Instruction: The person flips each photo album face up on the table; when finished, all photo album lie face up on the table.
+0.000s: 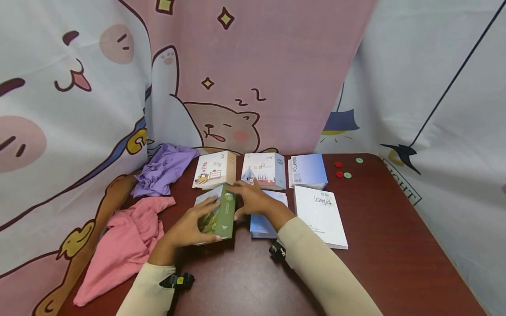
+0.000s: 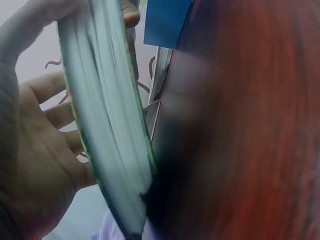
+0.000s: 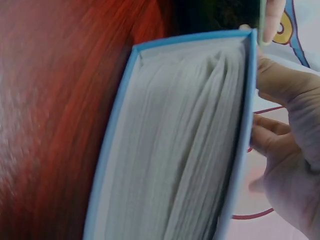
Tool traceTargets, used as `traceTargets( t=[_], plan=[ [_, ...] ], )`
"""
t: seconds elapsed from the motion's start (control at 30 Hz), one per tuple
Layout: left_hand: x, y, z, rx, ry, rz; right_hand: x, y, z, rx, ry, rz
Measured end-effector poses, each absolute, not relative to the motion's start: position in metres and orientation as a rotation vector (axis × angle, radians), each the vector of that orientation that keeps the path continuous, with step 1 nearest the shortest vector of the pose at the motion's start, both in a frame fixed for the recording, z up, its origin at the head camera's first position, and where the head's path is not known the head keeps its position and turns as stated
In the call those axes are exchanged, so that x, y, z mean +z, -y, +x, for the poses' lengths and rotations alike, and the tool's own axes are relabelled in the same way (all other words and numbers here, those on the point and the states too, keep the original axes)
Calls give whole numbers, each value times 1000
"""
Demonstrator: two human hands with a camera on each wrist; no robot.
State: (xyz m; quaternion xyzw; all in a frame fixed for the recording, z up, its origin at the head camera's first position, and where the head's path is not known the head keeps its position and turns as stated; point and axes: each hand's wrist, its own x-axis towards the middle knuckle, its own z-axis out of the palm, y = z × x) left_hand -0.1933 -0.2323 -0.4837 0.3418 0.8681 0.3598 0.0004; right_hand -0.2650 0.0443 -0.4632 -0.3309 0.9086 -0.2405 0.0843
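A thick photo album (image 1: 215,215) with a green spine and a landscape cover lies on the table's left-centre part. My left hand (image 1: 193,224) grips it, fingers spread over the cover and thumb at the near end of the spine. In the left wrist view its pale page ends (image 2: 107,120) face the camera. My right hand (image 1: 253,199) is at the spine side, index finger at the far corner and thumb beside the spine. Under my right forearm lies a blue album (image 1: 266,224), partly hidden; its blue-edged cover (image 3: 245,125) and pages fill the right wrist view.
Two white illustrated albums (image 1: 215,169) and a blue-white POLAROID album (image 1: 308,169) line the back. A white album (image 1: 320,215) lies right of the blue one. Purple cloth (image 1: 164,169) and pink cloth (image 1: 126,241) lie left. Several red and green discs (image 1: 339,174) sit at back right.
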Motion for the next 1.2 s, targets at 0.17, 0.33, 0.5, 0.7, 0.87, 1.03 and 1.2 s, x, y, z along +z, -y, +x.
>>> traceTargets(
  t=[0.17,0.33,0.5,0.7,0.87,1.03,1.2],
  plan=[
    [-484,238,-195,1354,-2652,1166,-461,-44,-261,-996,-2666,-1025],
    [-479,238,-193,1654,-2437,1191,-461,-40,-255,-1239,-2640,-1005],
    [-475,238,-190,1852,-2211,1184,-460,-34,-247,-1393,-2605,-979],
    [-477,240,-192,1986,-2006,1249,-459,-27,-238,-1315,-2660,-971],
    [-476,246,-192,2037,-1817,1236,-461,-21,-232,-1237,-2669,-1051],
    [-476,260,-193,1987,-1774,1198,-465,-15,-229,-1169,-2643,-1085],
    [-478,277,-195,1962,-1834,1088,-468,-9,-222,-1057,-2613,-1033]
  ],
)
